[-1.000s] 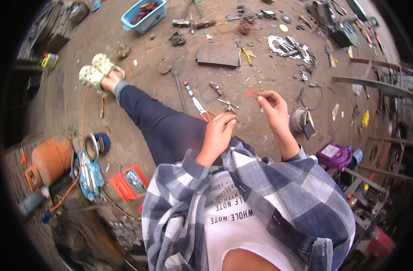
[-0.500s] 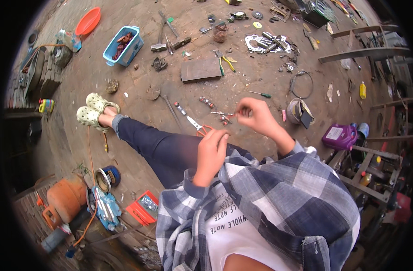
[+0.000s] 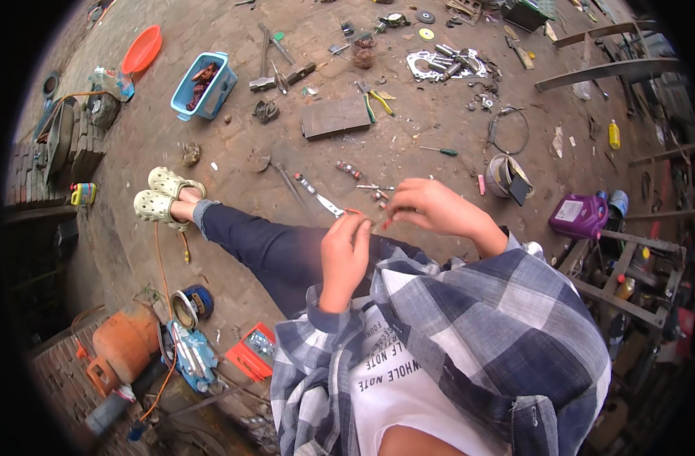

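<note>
Over my lap, my left hand (image 3: 345,254) is closed, with thumb and fingertips together; whatever sits in the pinch is too small to make out. My right hand (image 3: 437,208) faces it a short gap away, fingers bent down and pinching a small red piece (image 3: 387,224). Beyond my left hand lie scissors (image 3: 330,206) with orange handles, partly hidden by that hand. Several small red and silver parts (image 3: 381,197) are on the ground just past my right fingertips. Two short strips of small pieces lie farther out, one strip (image 3: 348,170) near the middle and another (image 3: 305,183) by the scissors.
A green-handled screwdriver (image 3: 440,150), pliers (image 3: 378,102) and a dark flat block (image 3: 336,118) lie ahead. A bucket (image 3: 505,178) stands at right, near a purple jug (image 3: 579,216). Hammers (image 3: 283,79) and a blue basket (image 3: 204,85) are far left. An orange gas cylinder (image 3: 125,341) is near left.
My right hand has come down and left, closer to my left hand, its fingers turning downward. My left hand has shifted slightly left. The view has tilted a little.
</note>
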Demonstrator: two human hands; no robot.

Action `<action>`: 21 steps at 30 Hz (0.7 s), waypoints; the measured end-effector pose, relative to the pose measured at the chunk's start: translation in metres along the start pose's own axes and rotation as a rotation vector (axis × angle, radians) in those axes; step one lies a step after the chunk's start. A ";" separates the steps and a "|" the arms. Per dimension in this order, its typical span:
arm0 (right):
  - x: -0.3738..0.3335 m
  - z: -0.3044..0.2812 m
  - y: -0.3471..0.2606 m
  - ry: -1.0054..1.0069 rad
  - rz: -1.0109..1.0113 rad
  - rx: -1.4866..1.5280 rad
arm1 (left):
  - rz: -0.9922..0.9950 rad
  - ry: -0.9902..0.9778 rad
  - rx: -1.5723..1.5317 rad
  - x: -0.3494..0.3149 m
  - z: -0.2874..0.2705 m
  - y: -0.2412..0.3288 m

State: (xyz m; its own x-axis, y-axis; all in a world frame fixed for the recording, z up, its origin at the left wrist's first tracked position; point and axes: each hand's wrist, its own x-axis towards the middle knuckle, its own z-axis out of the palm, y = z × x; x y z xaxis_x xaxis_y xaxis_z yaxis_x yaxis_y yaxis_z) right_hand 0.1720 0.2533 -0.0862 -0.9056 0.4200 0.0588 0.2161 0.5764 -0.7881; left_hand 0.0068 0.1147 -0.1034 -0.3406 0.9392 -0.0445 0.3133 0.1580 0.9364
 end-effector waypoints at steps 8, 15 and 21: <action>0.010 0.018 -0.004 0.453 0.440 0.817 | -0.187 -0.205 -0.457 -0.001 0.012 0.003; -0.002 -0.002 -0.003 -0.122 0.140 0.730 | -0.109 -0.044 -0.350 0.001 0.011 -0.016; 0.013 0.007 -0.003 0.320 0.276 0.278 | -0.165 -0.133 -0.318 0.002 0.009 0.009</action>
State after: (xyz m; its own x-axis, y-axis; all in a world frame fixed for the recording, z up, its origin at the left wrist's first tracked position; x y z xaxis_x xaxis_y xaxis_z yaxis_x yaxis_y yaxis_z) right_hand 0.1569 0.2518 -0.0870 -0.6620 0.7491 -0.0240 0.2870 0.2238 -0.9314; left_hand 0.0174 0.1205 -0.0986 -0.2389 0.9437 -0.2289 -0.0341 0.2275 0.9732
